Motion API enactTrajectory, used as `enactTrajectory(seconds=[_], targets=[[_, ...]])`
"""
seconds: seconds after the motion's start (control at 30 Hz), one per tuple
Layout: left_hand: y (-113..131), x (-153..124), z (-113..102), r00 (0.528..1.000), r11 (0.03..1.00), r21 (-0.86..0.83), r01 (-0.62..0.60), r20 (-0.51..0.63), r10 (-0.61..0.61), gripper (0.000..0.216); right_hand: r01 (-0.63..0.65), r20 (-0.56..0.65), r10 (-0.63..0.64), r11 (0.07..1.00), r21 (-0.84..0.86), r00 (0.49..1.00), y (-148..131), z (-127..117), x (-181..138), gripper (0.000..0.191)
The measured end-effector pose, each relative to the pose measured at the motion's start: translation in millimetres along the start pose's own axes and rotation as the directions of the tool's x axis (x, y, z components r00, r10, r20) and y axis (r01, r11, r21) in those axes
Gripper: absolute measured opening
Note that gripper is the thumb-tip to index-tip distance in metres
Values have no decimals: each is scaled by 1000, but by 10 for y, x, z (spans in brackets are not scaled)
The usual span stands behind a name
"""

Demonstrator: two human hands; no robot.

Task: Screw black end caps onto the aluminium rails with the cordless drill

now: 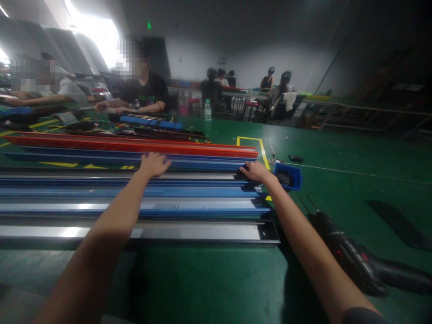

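Observation:
A long blue metal rail (pixel 202 163) lies crosswise on the green table. My left hand (pixel 154 164) is closed over its middle, fingertips curled on the far edge and thumb to the right. Near the rail's right end, my right hand (pixel 255 172) is bent down with its fingers curled on it; part of that grip is hidden. Just nearer than both hands runs a black-edged silver rail (pixel 202 177). Beyond the blue one sits an orange-red rail (pixel 151 146). Closer to me are blue rails (pixel 202 191) and a wide black-and-silver channel (pixel 202 231).
Right of my right hand stands a blue bin (pixel 293 173) with small dark parts. A power drill (pixel 347 252) lies beside my right forearm. A bottle (pixel 207 111) stands at the far edge. Across the table a person (pixel 145 94) sits by wires and parts.

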State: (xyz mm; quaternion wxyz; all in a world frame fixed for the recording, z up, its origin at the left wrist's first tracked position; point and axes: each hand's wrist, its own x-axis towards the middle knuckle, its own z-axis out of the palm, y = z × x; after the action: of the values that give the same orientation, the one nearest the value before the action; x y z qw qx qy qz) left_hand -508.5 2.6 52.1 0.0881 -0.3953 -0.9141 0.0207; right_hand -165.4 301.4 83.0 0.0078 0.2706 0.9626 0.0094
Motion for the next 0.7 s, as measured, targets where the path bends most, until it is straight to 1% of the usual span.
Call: enactTrajectory(seconds=[0.17,0.4,0.7], targets=[[12,-7,-26,1000,1000,7,-5,-3,5,69,32,7,-32,999,17,999,7,-34,-27,55],[-3,10,-12,1000,999,35,-19,-5,19,72,37,21,-37,999,12,999,50,-35,5,57],[23,-6,-58,1000,997,72,-22,-8,23,74,74,52,-75,997,28,996,133,-79,6,52]])
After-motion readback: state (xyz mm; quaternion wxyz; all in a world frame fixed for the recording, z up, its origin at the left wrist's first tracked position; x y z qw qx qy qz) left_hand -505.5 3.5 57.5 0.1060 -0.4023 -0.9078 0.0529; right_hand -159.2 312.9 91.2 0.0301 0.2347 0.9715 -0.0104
